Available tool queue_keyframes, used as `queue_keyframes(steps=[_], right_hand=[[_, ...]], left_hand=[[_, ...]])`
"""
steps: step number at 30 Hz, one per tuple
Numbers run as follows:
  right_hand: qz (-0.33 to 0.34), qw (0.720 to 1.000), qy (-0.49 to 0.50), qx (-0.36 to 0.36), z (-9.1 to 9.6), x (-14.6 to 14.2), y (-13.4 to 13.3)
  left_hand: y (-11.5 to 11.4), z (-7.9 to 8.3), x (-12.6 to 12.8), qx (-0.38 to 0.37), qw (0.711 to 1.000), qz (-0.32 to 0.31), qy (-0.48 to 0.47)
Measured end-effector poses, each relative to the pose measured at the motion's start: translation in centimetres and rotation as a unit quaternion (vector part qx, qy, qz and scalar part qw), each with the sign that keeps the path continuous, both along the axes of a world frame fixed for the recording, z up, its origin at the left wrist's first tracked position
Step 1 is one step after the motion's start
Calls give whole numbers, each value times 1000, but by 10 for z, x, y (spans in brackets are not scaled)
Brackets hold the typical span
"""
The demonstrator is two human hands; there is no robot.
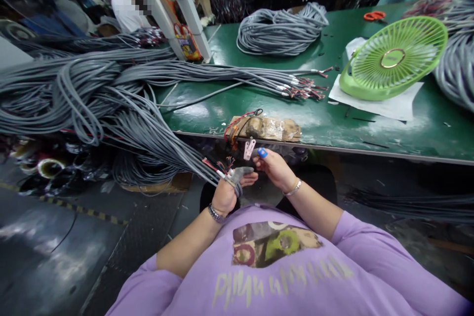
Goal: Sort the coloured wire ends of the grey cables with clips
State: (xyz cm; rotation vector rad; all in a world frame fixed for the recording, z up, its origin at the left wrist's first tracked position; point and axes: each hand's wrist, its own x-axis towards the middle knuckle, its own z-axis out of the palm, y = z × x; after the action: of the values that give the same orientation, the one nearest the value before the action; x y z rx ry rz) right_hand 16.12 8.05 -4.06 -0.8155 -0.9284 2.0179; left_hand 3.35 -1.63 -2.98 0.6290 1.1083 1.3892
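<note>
My left hand (226, 193) is closed around a bundle of grey cables (185, 155), whose stripped ends show red, black and other thin wires. Grey coverings sit on some of its fingers. Just to the right, my right hand (276, 168) has a blue cover on its thumb. Its thumb and fingers are pinched together; what lies between them, if anything, is too small to name. A pale pink clip (249, 149) hangs at the table edge, close beside the right fingertips. Behind it, a taped wooden block (266, 128) with red and black leads lies on the table.
The green table (314, 131) carries more grey cables (207, 73) with bared ends, a coiled cable bundle (281, 29), a green fan (396, 59) on paper and orange-handled scissors (374, 16). A white post (188, 5) stands at the back. Other people are across the table.
</note>
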Motion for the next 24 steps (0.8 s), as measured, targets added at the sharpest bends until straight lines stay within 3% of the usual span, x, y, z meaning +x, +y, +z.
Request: queue_keyframes(steps=[3,6,9,16,20,24], right_hand=[[4,990,-46,133,4,8,-5],[47,979,-35,194,7,11,-16],[86,974,-43,207,6,8,-27],[50,975,-85,201,10,4,-31],[32,975,-65,208,10,10,-23],[70,975,-60,202,8,16,-20]], left_hand=[[1,-2,2,-21,999,4,24],[-1,-4,3,-36,997,-11,65],[-3,-8,2,-42,990,-43,130],[-5,-16,-1,-37,974,-120,189],[-7,-11,-1,5,982,-84,170],[-8,-5,-4,32,986,-20,165]])
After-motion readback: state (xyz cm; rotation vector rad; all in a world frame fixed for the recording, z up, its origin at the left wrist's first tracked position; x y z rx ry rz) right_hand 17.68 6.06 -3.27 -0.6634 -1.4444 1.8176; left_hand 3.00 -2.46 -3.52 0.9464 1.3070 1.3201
